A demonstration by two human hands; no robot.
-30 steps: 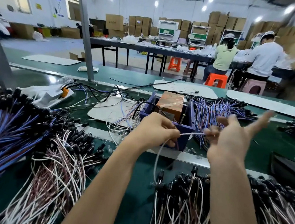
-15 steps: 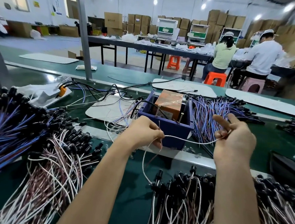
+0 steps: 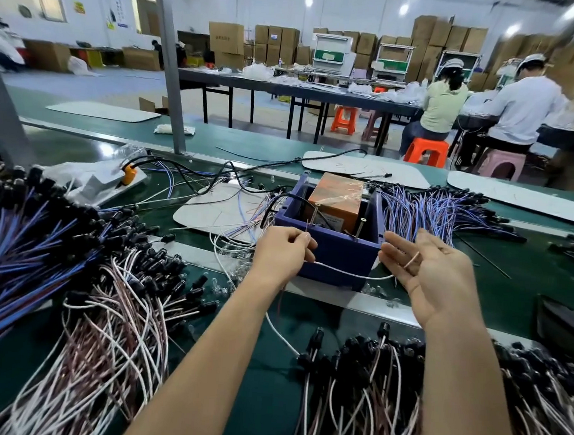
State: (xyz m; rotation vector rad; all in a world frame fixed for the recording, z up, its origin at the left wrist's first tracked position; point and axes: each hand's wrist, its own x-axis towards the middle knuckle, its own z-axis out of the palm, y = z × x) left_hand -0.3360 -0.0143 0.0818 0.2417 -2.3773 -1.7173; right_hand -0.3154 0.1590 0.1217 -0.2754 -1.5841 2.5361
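A thin white wire [image 3: 350, 273] spans between both hands in front of a dark blue box [image 3: 334, 255]. My left hand [image 3: 283, 251] pinches the wire in curled fingers at the box's near left corner. From there the wire hangs down to a black connector [image 3: 305, 356] on the green belt. My right hand [image 3: 428, 276] is at the box's near right corner, palm turned up and fingers relaxed. The wire's stripped end lies across its fingers. An orange block [image 3: 335, 202] with upright pins sits inside the box.
Heaps of connector-tipped wires surround me: blue ones [image 3: 18, 247] at left, pink-white ones [image 3: 104, 340] at lower left and at lower right [image 3: 401, 405], and blue ones [image 3: 433, 211] behind the box. A black tray [image 3: 562, 324] lies right. Two people sit at a far table.
My right hand has turned palm up and opened its fingers, so the wire end now lies loose on them. Both hands have dropped slightly in front of the box.
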